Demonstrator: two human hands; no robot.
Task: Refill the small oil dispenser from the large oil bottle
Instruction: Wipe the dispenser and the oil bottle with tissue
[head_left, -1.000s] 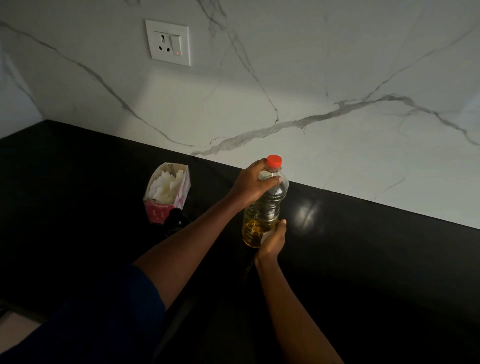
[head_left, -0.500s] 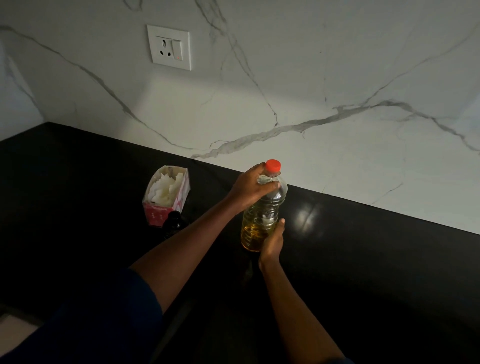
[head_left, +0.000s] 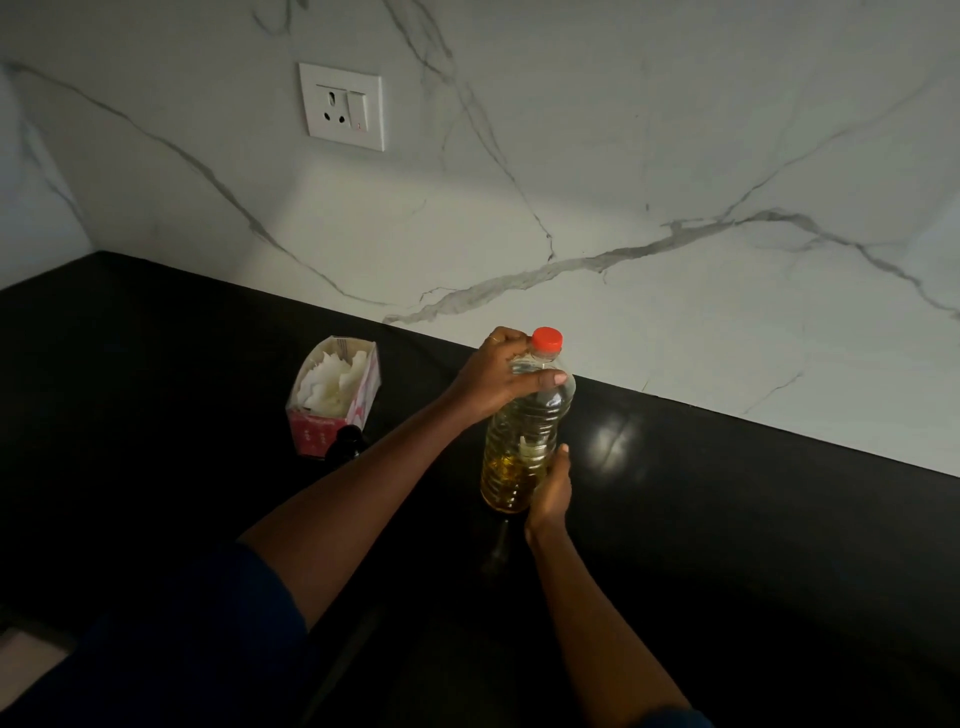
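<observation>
Sleeve (head_left: 171, 649): dark blue, lower left of the view, on the left arm.
Right hand (head_left: 549, 491): comes in from the near edge of the counter; fingers curled against the lower right side of the large oil bottle, thumb tip up by the oil line. Wrapped on the bottle, not spread.
Large oil bottle (head_left: 524, 441): clear ribbed plastic, upright, base on or just above the black counter, cannot tell which. Yellow oil fills only the bottom part. Sits between the two hands, right hand low, left hand high.
Left hand (head_left: 501, 376): closed over the bottle's shoulder from the left, thumb across the front, fingers around the back just below the cap.
Cap (head_left: 546, 339): red, still on, clear of the fingers.
Small oil dispenser (head_left: 347, 444): dark bottle, hard to make out, left of the left forearm, touching or just beside the box's near end. Neither hand on it.
Box (head_left: 335, 395): pink carton with white tissue, towards the counter's back edge.
Counter (head_left: 753, 545): black, glossy.
Wall (head_left: 623, 156): white marble, grey veins.
Socket (head_left: 343, 106): white, on the wall, upper left.
</observation>
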